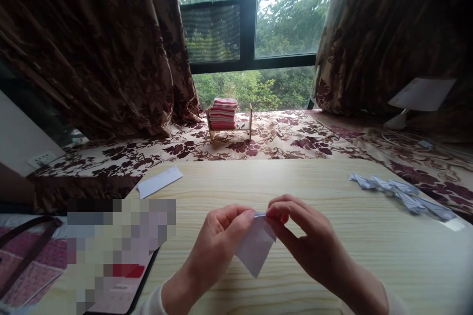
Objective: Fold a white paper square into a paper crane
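Note:
A small folded piece of white paper (pixel 256 246) hangs between my two hands above the table, its lower end coming to a point. My left hand (pixel 221 234) pinches its upper left edge between thumb and fingers. At the upper right corner, my right hand (pixel 305 229) grips the paper with the thumb and fingertips. The fingertips partly hide the top fold. Toward the far left of the table lies a flat white paper strip (pixel 159 182). Several folded paper pieces (pixel 402 194) lie in an overlapping row at the right.
The pale wood-grain table (pixel 314 275) spans the front. A tablet-like device (pixel 121 285), partly pixelated, lies at its left. Beyond, on the flowered cover (pixel 281 142), a small wooden rack (pixel 250 120) holds folded pink striped cloths (pixel 223 114). A white lamp (pixel 421 94) stands far right.

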### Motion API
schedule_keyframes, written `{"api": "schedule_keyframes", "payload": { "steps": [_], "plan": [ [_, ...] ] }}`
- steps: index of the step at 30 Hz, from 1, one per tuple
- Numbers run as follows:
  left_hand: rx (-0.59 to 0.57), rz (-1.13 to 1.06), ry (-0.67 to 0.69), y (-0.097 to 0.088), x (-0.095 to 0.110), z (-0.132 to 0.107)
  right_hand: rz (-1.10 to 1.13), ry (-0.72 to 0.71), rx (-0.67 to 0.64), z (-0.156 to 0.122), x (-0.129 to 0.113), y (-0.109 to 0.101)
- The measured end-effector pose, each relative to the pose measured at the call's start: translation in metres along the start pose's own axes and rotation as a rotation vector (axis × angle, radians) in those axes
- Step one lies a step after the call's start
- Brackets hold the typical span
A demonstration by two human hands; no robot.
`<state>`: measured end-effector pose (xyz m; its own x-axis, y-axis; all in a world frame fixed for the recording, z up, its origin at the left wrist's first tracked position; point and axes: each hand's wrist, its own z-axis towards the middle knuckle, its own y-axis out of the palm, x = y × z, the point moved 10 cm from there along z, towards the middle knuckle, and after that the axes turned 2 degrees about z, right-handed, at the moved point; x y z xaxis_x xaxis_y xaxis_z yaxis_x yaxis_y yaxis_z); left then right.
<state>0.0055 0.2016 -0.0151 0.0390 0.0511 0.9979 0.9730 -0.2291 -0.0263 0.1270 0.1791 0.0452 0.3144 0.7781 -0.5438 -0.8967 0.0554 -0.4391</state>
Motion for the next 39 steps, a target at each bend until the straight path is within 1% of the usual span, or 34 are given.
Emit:
{"api": "schedule_keyframes", "payload": {
  "steps": [3, 5, 7, 17, 24, 28, 31, 34, 37, 39],
  "plan": [
    [-0.001, -0.091, -0.056, 0.000, -0.006, 0.001, -0.037, -0.078, -0.022, 0.001, -0.009, 0.001],
    [-0.011, -0.088, -0.091, 0.002, -0.009, 0.001, -0.050, -0.096, -0.043, 0.000, -0.011, 0.002],
    [-0.016, -0.042, -0.103, 0.003, -0.010, 0.001, -0.047, -0.095, -0.060, -0.001, -0.011, 0.003],
    [-0.023, 0.142, 0.014, 0.007, 0.002, -0.002, 0.004, -0.007, -0.179, -0.002, -0.005, 0.014],
    [-0.013, 0.173, 0.024, 0.007, 0.003, -0.003, -0.037, -0.012, -0.198, -0.002, -0.004, 0.015],
    [0.007, 0.223, 0.066, 0.007, 0.009, -0.003, -0.081, -0.038, -0.224, -0.002, -0.006, 0.017],
    [0.005, 0.254, 0.096, 0.008, 0.011, -0.002, -0.109, -0.063, -0.226, -0.002, -0.008, 0.016],
    [-0.002, 0.269, 0.111, 0.008, 0.011, -0.002, -0.102, -0.059, -0.224, -0.003, -0.007, 0.016],
    [0.032, 0.268, 0.115, 0.006, 0.009, -0.001, -0.071, -0.008, -0.195, -0.003, -0.001, 0.015],
    [0.081, 0.253, 0.101, 0.001, 0.009, -0.001, -0.051, 0.070, -0.123, -0.003, 0.009, 0.010]
  ]
}}
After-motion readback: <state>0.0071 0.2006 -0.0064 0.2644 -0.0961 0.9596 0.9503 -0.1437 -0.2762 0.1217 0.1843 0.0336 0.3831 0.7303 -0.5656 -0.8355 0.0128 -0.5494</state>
